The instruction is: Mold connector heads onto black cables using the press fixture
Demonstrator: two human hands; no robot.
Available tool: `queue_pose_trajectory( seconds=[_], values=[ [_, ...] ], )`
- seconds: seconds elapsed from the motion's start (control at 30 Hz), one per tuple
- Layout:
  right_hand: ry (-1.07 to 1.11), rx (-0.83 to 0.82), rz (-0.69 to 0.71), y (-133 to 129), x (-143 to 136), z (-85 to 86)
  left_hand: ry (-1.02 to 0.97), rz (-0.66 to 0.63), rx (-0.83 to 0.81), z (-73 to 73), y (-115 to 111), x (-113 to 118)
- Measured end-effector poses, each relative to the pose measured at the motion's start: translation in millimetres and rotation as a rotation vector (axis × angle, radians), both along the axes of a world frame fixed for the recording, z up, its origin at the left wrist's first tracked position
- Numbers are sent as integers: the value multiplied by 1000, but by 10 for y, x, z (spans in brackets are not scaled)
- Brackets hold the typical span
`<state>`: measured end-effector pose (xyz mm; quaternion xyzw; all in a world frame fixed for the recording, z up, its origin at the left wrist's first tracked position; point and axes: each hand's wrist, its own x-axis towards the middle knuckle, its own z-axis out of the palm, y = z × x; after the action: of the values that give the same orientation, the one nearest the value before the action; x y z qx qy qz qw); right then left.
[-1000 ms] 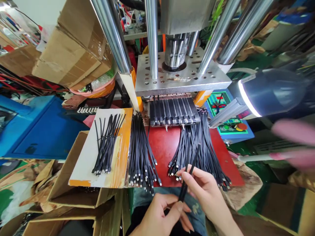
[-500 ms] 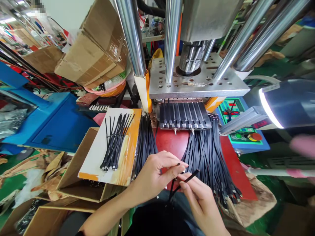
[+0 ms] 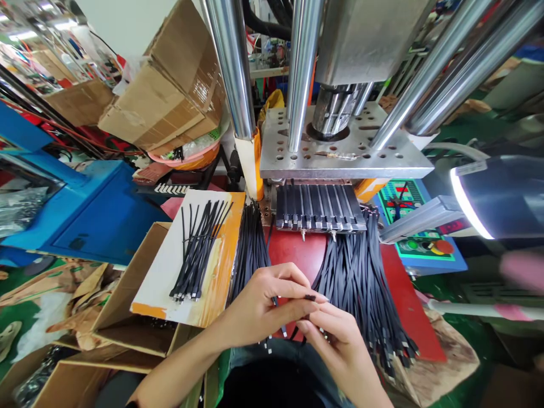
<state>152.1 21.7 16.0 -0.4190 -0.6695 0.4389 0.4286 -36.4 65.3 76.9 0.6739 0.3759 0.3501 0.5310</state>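
Observation:
My left hand is closed, with the dark end of a black cable pinched between thumb and fingers. Touching it on the right, my right hand is closed too, its fingertips around something dark, mostly hidden. Black strips hang below the hands over my lap. Beyond them, several black cables lie side by side in a metal fixture under the press plate. A large bundle of black flat cables spreads over the red table to the right, and a narrower bundle lies to the left.
A white and orange board holds more black cables at the left, above open cardboard boxes. The lamp and control panel are at the right. Steel columns flank the press.
My hands have come closer together, and the cable end that stuck out above my right fingers no longer shows. The view has shifted slightly, so the press sits lower in it.

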Motion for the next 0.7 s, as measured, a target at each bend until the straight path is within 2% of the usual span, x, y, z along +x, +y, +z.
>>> queue_pose_trajectory(
  seconds=[0.1,0.2,0.27,0.33,0.4,0.47,0.53,0.6,0.67,0.7],
  values=[
    [-14,-74,-29,-1,-70,-102,4,17,42,50,118,3],
    [-79,-195,41,-74,-129,-239,49,160,147,35,402,4],
    [-128,-272,189,-83,-99,-253,93,264,257,-72,685,5],
    [-159,-308,330,33,26,-157,146,318,364,-253,1012,17],
    [-206,-276,353,321,222,24,216,349,415,-463,1339,46],
    [-291,-188,254,750,422,217,289,393,416,-639,1621,92],
    [-364,-131,176,1233,551,350,331,444,411,-745,1808,137],
    [-382,-106,145,1677,577,393,336,493,418,-782,1864,158],
    [-368,-90,141,2024,524,366,330,521,453,-776,1786,136],
    [-362,-85,144,2155,484,339,335,490,490,-766,1712,106]
  ],
)
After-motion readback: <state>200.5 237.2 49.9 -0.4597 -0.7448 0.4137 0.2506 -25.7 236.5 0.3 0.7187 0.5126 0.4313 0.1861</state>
